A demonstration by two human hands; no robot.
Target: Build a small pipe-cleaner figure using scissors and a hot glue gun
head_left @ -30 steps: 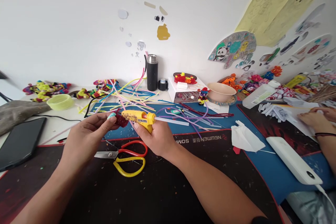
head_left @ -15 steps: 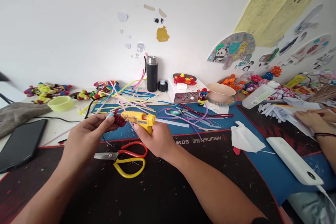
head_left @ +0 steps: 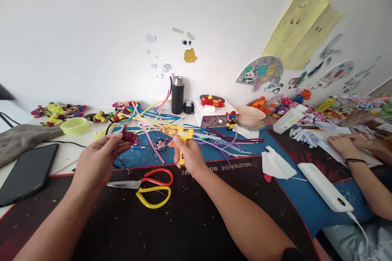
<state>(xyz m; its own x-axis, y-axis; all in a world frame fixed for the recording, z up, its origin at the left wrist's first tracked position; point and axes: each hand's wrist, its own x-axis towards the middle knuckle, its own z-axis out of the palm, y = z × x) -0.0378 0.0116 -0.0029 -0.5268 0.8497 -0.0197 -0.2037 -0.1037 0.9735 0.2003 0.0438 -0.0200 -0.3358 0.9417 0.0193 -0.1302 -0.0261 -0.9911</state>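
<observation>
Since the earlier frames the glue gun (head_left: 179, 135) nozzle and the dark red fuzzy piece (head_left: 129, 136) have separated; the gluing contact looks finished. Left hand (head_left: 98, 159) pinches the red piece over the blue mat's (head_left: 245, 155) left edge. Right hand (head_left: 189, 158) is closed round the yellow plastic gun's grip. A small figure (head_left: 159, 143) lies between them. Glossy-handled scissors (head_left: 143, 185) lie on the black mat (head_left: 190, 220).

1 glue gun (head_left: 179, 132), 1 scissors (head_left: 147, 185), 1 flask (head_left: 177, 95), 1 bowl (head_left: 250, 116).
</observation>
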